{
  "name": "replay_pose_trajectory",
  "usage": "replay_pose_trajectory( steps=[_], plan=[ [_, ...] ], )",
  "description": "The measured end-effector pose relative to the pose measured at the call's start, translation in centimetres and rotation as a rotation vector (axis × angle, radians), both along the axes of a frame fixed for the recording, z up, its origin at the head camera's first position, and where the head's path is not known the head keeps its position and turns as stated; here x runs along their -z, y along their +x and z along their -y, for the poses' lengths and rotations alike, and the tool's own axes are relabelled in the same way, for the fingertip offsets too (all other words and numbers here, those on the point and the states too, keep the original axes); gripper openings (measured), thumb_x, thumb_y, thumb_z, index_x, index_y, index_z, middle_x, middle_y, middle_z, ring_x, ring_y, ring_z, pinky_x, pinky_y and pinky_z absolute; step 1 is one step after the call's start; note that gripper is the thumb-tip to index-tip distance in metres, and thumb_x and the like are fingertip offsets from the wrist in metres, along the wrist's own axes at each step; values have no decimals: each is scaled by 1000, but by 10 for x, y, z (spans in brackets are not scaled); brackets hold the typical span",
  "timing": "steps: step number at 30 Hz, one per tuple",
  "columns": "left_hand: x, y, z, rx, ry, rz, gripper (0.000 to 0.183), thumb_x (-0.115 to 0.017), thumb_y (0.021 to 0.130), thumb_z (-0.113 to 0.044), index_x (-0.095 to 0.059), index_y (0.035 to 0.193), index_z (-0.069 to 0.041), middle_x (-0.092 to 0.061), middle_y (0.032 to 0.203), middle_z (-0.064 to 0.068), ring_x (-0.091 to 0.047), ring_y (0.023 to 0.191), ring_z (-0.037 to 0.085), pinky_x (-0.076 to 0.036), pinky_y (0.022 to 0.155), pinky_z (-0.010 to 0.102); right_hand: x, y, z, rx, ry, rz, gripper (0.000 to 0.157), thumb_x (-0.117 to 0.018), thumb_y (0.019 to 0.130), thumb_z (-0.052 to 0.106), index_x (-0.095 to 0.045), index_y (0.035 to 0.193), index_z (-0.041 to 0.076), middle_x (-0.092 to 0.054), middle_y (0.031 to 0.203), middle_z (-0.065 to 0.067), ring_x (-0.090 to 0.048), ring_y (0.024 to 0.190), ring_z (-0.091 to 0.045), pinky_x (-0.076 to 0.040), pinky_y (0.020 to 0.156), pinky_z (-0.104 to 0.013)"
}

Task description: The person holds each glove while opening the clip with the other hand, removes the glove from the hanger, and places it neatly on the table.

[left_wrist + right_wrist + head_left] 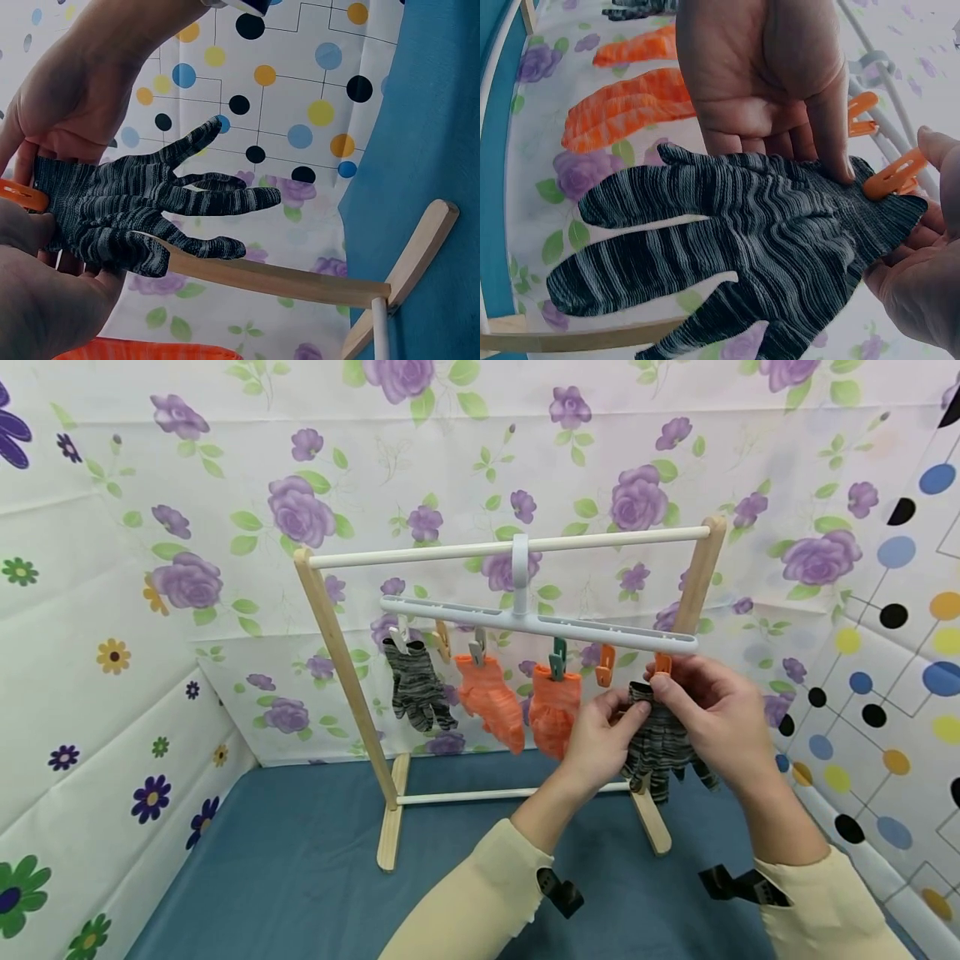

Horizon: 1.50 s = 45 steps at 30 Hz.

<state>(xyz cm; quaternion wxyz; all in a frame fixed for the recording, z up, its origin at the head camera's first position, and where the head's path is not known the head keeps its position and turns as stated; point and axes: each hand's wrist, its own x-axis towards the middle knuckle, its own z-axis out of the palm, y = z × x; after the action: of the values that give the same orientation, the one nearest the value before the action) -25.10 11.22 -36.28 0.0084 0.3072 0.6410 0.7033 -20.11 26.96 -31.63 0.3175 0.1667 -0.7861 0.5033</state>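
Your left grip point(606, 737) pinches the cuff point(640, 691) of the striped glove point(662, 742), your right grip point(722, 720) the orange clip point(663, 663), the glove's long axis running fingers-down toward six o'clock.

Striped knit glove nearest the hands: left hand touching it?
Touching. The right wrist view shows the left hand with its thumb on the striped knit glove.

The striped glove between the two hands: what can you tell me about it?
The striped glove looks knitted, in black and grey streaks, with separate fingers. It hangs cuff up, fingers pointing down, below the right end of the grey hanger. The left hand pinches its cuff; the right hand touches the cuff and an orange peg, whose tip overlaps the glove.
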Motion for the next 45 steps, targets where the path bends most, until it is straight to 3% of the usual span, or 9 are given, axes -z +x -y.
replay_pose_trajectory(
  steps=[5,19,37,45],
  plan=[
    [0,2,1,8,8,-3,23,-61,111,-16,-71,116,3,-68,100,6,-62,84,4,-53,75,20,1,-1,3,-17,-61,27,24,-69,106,13,-74,126,-1,-76,109,-12,-68,90,-19,-55,72,-20],
    [1,5,2,15,24,33,23,-60,111,-17,-70,117,3,-68,100,5,-62,85,4,-54,77,19,3,-6,10,-18,-171,41,28,-71,104,14,-74,126,-2,-79,109,-6,-73,105,-15,-56,90,-19],
    [2,5,5,8,24,18,24,-61,111,-18,-71,117,2,-69,98,6,-64,85,5,-56,77,21,5,-8,15,-5,-227,-7,24,-73,102,12,-77,122,-3,-79,104,-9,-72,96,-22,-57,82,-21],
    [2,6,5,13,32,17,22,-61,111,-19,-71,115,1,-65,93,-5,-62,81,5,-53,72,18,5,-8,16,8,-223,-30,23,-72,103,11,-77,122,-2,-79,104,-9,-70,89,-22,-57,79,-22]
  ],
)
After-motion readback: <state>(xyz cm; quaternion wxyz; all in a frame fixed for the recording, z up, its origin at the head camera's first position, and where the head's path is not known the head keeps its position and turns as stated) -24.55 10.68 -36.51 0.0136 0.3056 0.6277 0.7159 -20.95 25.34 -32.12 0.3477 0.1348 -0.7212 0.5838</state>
